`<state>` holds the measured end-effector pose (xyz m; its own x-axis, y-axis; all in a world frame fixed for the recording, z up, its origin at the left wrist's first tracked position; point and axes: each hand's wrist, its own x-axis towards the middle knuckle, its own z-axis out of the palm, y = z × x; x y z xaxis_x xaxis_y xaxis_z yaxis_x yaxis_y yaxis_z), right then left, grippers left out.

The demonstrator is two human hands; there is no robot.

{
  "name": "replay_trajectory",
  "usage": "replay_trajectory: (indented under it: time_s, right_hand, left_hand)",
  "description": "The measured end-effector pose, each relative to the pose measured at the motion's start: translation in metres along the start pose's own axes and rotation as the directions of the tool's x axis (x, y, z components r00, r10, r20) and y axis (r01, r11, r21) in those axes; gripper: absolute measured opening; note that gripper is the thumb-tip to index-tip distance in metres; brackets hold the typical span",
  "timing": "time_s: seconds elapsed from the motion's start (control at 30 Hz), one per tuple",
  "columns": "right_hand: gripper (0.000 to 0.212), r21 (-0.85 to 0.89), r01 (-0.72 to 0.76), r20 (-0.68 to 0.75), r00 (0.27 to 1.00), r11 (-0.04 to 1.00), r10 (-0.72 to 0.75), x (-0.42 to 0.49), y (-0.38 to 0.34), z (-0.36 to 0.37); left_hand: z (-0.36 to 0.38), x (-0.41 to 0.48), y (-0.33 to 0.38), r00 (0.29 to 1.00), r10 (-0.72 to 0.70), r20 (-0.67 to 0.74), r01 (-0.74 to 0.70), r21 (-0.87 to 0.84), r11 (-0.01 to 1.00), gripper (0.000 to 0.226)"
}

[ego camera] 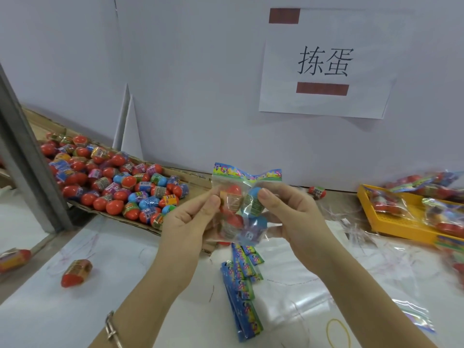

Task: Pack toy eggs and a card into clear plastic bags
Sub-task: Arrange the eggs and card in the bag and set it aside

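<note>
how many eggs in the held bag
4 in bag: red egg top left, blue egg top right, red egg bottom left, blue egg bottom right; fingers may hide others

One bag (241,214) between left hand (187,222) and right hand (293,217) holds four eggs (234,190), one card (247,172); pile of loose eggs (113,182) left of them too many to count, one yellow tray (391,229) right, one rubber band (336,319) below.
</note>
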<state>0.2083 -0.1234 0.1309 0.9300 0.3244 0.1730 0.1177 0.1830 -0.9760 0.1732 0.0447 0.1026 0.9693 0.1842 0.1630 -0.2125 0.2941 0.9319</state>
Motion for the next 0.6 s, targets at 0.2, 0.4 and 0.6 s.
replay_trajectory:
  time_s: [0.2,0.4,0.6]
  right_hand:
    - [0.027,-0.036,0.073,-0.199,0.977,0.997,-0.078,-0.002,-0.005,0.002]
    - [0.021,-0.377,0.202,0.093,0.979,0.904,-0.18,-0.026,-0.013,0.028]
    - [0.027,-0.356,0.294,-0.104,0.931,0.887,-0.35,-0.03,-0.027,0.029]
  left_hand:
    - [-0.002,0.001,0.003,0.974,0.06,-0.22,-0.083,-0.098,0.992,0.025]
    - [0.022,-0.019,0.008,0.988,-0.114,0.108,0.138,-0.249,0.959,0.064]
    - [0.011,-0.007,0.011,0.978,-0.206,0.003,0.185,-0.454,0.872,0.04]
